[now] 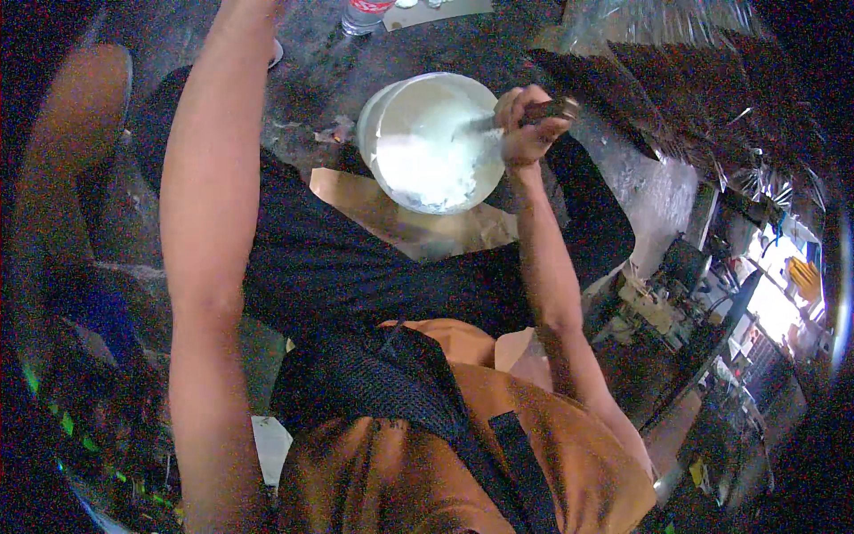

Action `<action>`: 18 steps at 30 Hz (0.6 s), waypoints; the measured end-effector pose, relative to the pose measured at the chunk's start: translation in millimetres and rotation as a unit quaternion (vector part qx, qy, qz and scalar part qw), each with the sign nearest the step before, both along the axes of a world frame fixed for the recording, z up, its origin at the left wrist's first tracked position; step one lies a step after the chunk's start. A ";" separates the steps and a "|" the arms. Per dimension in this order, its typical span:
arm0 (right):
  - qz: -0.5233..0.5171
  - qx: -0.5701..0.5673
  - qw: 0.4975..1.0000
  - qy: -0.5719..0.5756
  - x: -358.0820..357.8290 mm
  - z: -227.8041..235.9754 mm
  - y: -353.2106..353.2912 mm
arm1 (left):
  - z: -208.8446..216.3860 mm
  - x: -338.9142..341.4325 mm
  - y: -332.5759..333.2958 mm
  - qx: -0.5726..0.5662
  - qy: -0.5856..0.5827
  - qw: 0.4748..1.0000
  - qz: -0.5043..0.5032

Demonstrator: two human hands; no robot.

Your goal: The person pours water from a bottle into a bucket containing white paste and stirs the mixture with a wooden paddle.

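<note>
A white bucket (381, 165) stands between my crossed legs, with white paste lying on its inner wall and bottom. My right hand (527, 125) is closed round the brown handle of a putty knife (551, 111) at the bucket's right rim. Its blade reaches into the bucket and is blurred, so its exact shape cannot be told. Up the left side stretches my left arm (213, 160), which leaves the picture at the upper edge; the left hand is out of view.
Brown cardboard (356, 200) lies by the bucket. Beyond it stand a clear bottle with a red label (365, 13) and a flat sheet (436, 12) with small white pieces. Crumpled plastic sheeting (685, 80) covers the upper right; assorted clutter (658, 307) fills the right side.
</note>
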State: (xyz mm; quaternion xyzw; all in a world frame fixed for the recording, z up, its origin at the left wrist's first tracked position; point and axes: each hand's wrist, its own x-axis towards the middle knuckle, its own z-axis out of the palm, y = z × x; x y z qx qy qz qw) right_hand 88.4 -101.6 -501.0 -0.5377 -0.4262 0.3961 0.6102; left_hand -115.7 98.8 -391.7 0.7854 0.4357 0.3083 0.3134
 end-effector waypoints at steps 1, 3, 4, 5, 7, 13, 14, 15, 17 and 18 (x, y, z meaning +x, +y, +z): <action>0.007 0.002 1.000 0.006 -4.0 0.2 4.9 | 5.2 -7.0 -2.1 -0.002 0.005 1.000 0.011; -0.054 0.098 0.988 0.109 -20.0 9.0 18.7 | 4.9 -13.5 -4.3 -0.004 0.007 1.000 0.017; -0.094 0.144 0.974 0.149 -19.7 9.5 19.5 | -0.3 -8.2 -3.3 -0.006 0.013 1.000 0.007; -0.070 0.138 0.968 0.196 -18.8 8.3 16.2 | -4.3 -3.1 -3.1 -0.008 0.019 1.000 -0.001; -0.008 0.068 0.978 0.198 -12.1 19.2 -1.3 | -6.9 4.3 -3.2 -0.008 0.011 1.000 -0.008; -0.017 0.027 0.999 0.040 10.0 -12.8 6.7 | 1.1 2.8 -2.2 -0.001 0.009 1.000 -0.002; -0.016 0.026 0.999 0.042 -0.3 -10.0 10.9 | -0.5 1.0 -2.7 -0.005 0.008 1.000 0.003; -0.055 0.075 0.994 0.050 -14.4 0.1 17.3 | -1.8 0.2 -2.6 -0.005 0.009 1.000 0.002; -0.056 0.133 0.981 0.128 -22.3 10.9 20.2 | -4.4 -0.8 -1.6 0.009 0.018 1.000 0.000; -0.057 0.133 0.981 0.128 -20.5 13.0 16.6 | -5.7 -1.6 -0.8 0.009 0.018 1.000 -0.001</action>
